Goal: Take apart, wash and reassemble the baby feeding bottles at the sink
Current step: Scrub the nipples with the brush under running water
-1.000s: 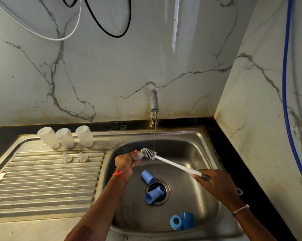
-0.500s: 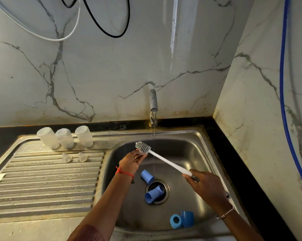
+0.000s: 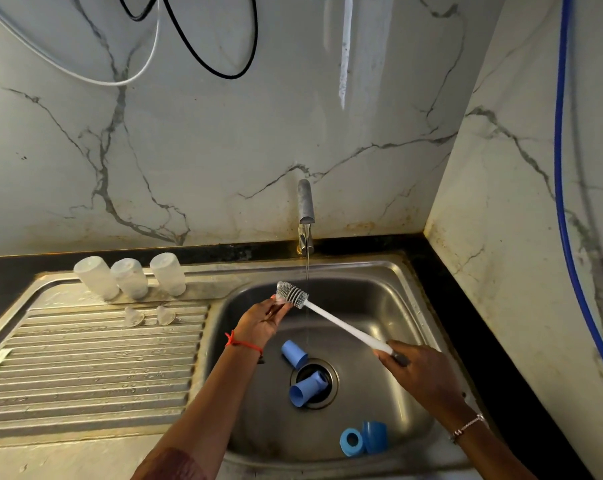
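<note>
1. The left hand point(image 3: 262, 320) is raised over the far left part of the sink point(image 3: 379, 306), its fingertips pinching a small clear piece point(image 3: 278, 300) against the bristles; what the piece is cannot be told.
2. The right hand point(image 3: 421, 372) is curled round the near end of the brush point(image 3: 345, 327), which slants up and left across the basin.
3. A thin stream of water point(image 3: 307, 271) falls from the tap point(image 3: 305, 202), just right of the brush head.
4. Three clear bottles point(image 3: 130, 277) stand upside down in a row at the far edge of the draining board point(image 3: 85, 368); two clear teats point(image 3: 133, 316) lie just in front of them.
5. In the basin, one blue cap point(image 3: 294, 354) lies beside the drain and a second blue cap point(image 3: 307, 388) over it.
6. A blue ring point(image 3: 352, 442) and a third blue cap point(image 3: 375, 436) touch each other near the front wall.
</note>
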